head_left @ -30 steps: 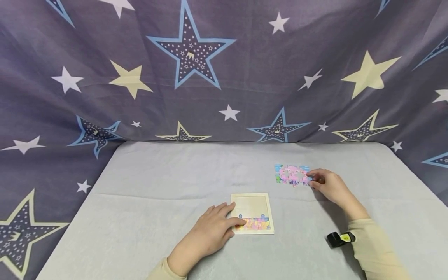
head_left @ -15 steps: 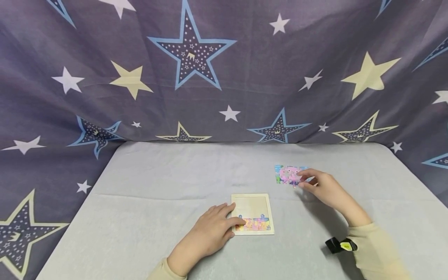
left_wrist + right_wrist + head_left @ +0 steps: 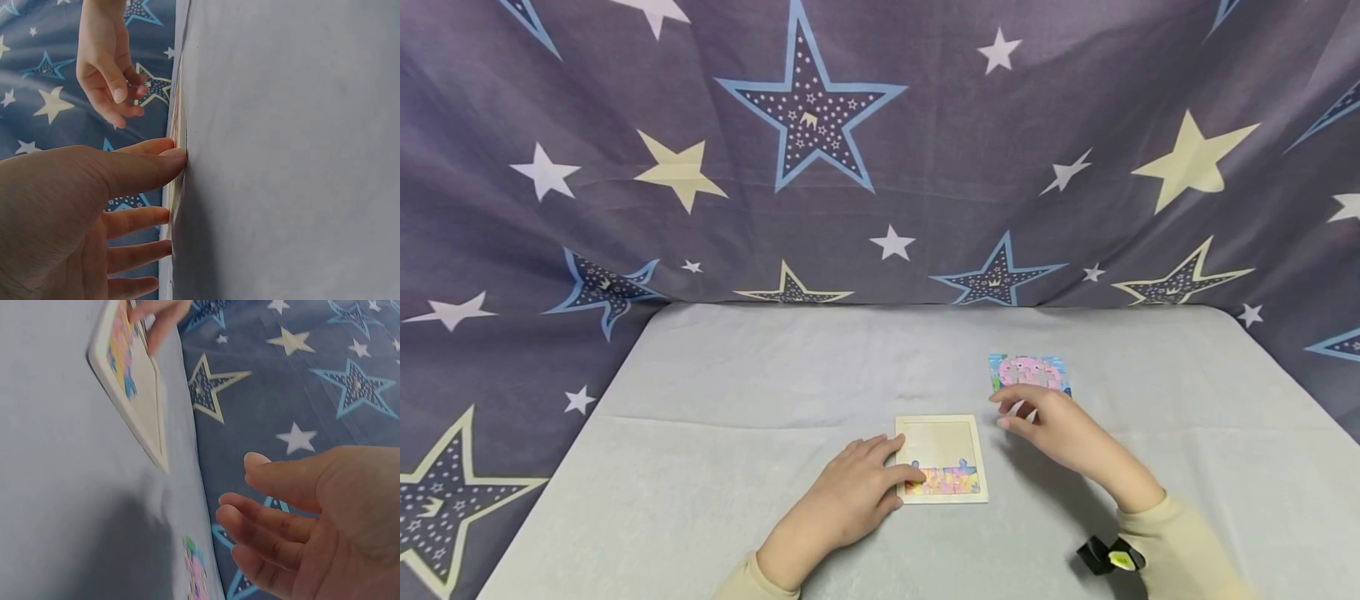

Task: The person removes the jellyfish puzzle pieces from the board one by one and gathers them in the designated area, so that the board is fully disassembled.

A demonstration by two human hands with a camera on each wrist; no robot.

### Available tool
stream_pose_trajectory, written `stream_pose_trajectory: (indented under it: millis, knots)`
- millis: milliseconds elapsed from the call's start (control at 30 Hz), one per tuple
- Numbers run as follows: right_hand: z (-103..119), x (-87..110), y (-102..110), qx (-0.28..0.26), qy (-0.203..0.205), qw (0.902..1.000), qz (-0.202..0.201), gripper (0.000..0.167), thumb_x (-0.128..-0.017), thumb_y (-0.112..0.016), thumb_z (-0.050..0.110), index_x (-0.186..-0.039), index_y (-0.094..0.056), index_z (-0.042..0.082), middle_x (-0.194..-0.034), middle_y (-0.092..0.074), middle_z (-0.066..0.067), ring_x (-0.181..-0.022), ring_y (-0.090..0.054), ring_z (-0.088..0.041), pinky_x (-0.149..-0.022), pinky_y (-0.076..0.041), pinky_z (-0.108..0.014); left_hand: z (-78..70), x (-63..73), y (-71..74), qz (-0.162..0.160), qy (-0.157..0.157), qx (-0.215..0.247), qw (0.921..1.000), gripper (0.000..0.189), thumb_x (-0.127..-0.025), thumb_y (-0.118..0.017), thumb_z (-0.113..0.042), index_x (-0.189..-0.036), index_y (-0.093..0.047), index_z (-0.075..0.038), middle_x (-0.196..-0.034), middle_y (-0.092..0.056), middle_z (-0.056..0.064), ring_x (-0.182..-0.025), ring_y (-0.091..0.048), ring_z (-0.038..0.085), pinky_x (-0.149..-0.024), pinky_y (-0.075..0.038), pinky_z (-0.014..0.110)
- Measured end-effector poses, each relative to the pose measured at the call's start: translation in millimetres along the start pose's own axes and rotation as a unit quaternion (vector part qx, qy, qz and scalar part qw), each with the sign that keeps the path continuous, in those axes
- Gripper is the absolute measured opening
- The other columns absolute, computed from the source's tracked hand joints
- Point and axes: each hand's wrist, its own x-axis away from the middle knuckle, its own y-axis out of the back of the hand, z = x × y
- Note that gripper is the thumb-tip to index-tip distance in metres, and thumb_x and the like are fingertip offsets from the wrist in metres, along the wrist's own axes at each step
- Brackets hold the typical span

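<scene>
In the head view a pale wooden puzzle tray (image 3: 936,418) lies on the table, with joined jigsaw pieces (image 3: 957,480) filling its near part. My left hand (image 3: 859,490) rests at the tray's left side, index fingertip over the pieces; its fingers (image 3: 137,255) look fairly straight in the left wrist view. Beyond the tray to the right lies a joined group of pieces with a pink face (image 3: 1032,371), its near edge covered by my right hand (image 3: 1052,421). The right wrist view shows that hand's thumb and fingers (image 3: 265,519) loosely bent, apart, with nothing between them.
A light grey cloth covers the table (image 3: 737,375). Behind it hangs a dark curtain (image 3: 925,167) printed with stars. A small black device with a yellow label (image 3: 1108,556) sits at my right sleeve.
My right hand has moved left and nearer to me, from the right end of the pink-faced group to its near side. The left hand and tray have stayed still.
</scene>
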Motion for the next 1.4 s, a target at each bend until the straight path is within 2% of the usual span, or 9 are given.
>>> stream_pose_trajectory:
  millis: [267,567,867,1033,1200,1400]
  knots:
    - [10,0.4,-15,-0.003,0.017,0.9993,0.032,0.024,-0.089,-0.071,0.003,-0.113,-0.069,0.004,-0.095,-0.067,0.001,-0.081,-0.061,-0.011,-0.069,-0.053,-0.027,-0.1,-0.3,0.1,-0.004,-0.002,0.003,1.0,0.033,-0.093,-0.07,-0.023,-0.124,-0.067,-0.033,-0.148,-0.047,0.011,-0.135,-0.044,0.035,-0.108,-0.037,0.054]
    - [15,4.2,-30,0.02,0.047,0.9965,0.067,0.016,-0.088,-0.073,0.005,-0.103,-0.071,0.012,-0.094,-0.066,0.006,-0.08,-0.058,-0.004,-0.07,-0.052,-0.027,-1.3,-0.2,-0.7,-0.001,-0.011,-0.014,0.9999,0.037,-0.094,-0.068,-0.021,-0.127,-0.065,-0.038,-0.148,-0.046,0.014,-0.135,-0.043,0.038,-0.107,-0.039,0.054]
    - [18,7.5,-40,0.045,0.056,0.9907,0.115,0.027,-0.082,-0.081,0.013,-0.106,-0.07,0.012,-0.091,-0.054,0.007,-0.072,-0.05,-0.004,-0.061,-0.046,-0.022,-2.2,0.6,-0.6,0.0,-0.007,-0.012,0.9999,0.037,-0.095,-0.067,-0.021,-0.127,-0.065,-0.038,-0.149,-0.044,0.014,-0.136,-0.042,0.037,-0.107,-0.039,0.054]
    - [19,9.7,-43,0.071,0.053,0.9895,0.114,0.033,-0.079,-0.083,0.016,-0.108,-0.07,0.012,-0.093,-0.05,0.007,-0.069,-0.045,-0.002,-0.057,-0.043,-0.021,-2.3,1.1,-1.0,-0.003,-0.008,-0.013,0.9999,0.038,-0.094,-0.068,-0.02,-0.126,-0.066,-0.039,-0.149,-0.045,0.014,-0.136,-0.042,0.037,-0.107,-0.04,0.054]
    - [18,9.9,-44,0.071,0.052,0.9902,0.108,0.031,-0.079,-0.084,0.017,-0.105,-0.068,0.012,-0.093,-0.049,0.007,-0.069,-0.047,-0.003,-0.057,-0.043,-0.021,-1.2,0.5,-1.7,-0.002,-0.007,-0.011,0.9999,0.038,-0.094,-0.068,-0.02,-0.126,-0.066,-0.04,-0.149,-0.044,0.013,-0.136,-0.042,0.036,-0.107,-0.039,0.053]
    - [17,9.6,-46,0.07,0.05,0.9907,0.106,0.03,-0.079,-0.083,0.018,-0.103,-0.067,0.013,-0.091,-0.048,0.007,-0.069,-0.047,-0.003,-0.057,-0.043,-0.021,6.2,-1.2,-2.0,-0.006,-0.009,0.022,0.9997,0.032,-0.093,-0.07,-0.024,-0.122,-0.068,-0.038,-0.148,-0.046,0.009,-0.136,-0.043,0.03,-0.109,-0.039,0.048]
